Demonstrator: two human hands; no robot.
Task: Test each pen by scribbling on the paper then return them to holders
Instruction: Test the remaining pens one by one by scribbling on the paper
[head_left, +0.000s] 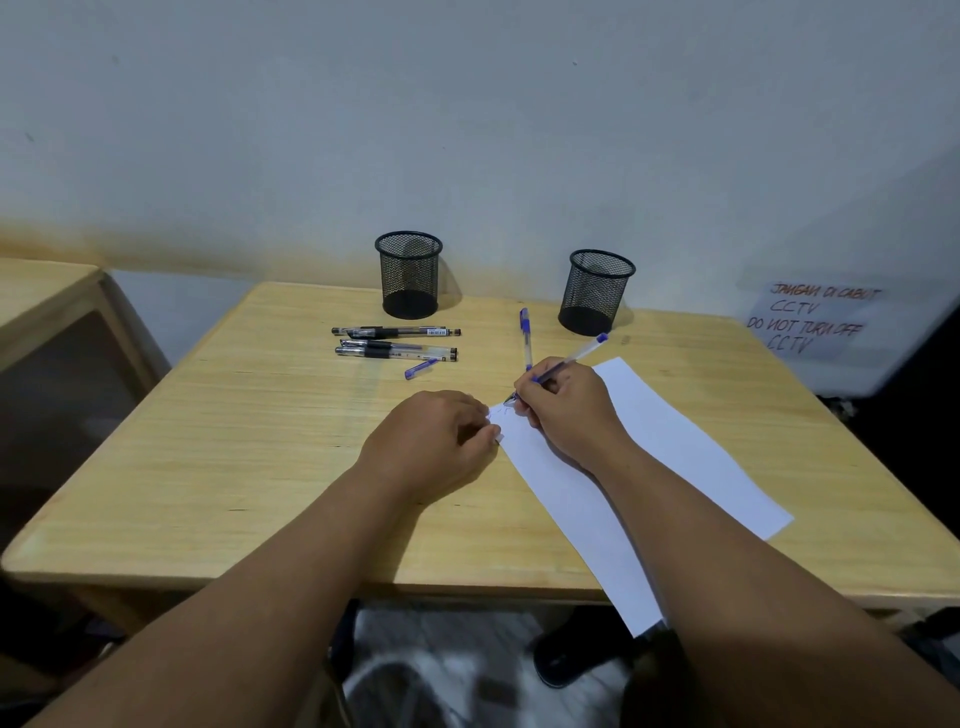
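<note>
Near the middle of the frame, the right hand (563, 410) is gripping a blue pen (558, 370) with its tip on the paper (675, 457). The left hand (441, 441) is pinching the paper's edge. The pen is slanting up and right toward the nearer right holder (596, 292), so the right hand is closer.

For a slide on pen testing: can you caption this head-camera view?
Right hand scribbles with a blue pen on paper steadied by the left hand.

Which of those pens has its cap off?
The blue pen held in the right hand, its tip on the paper. Its loose blue cap lies on the table. The other blue pen and the black pens lie untouched.
</note>
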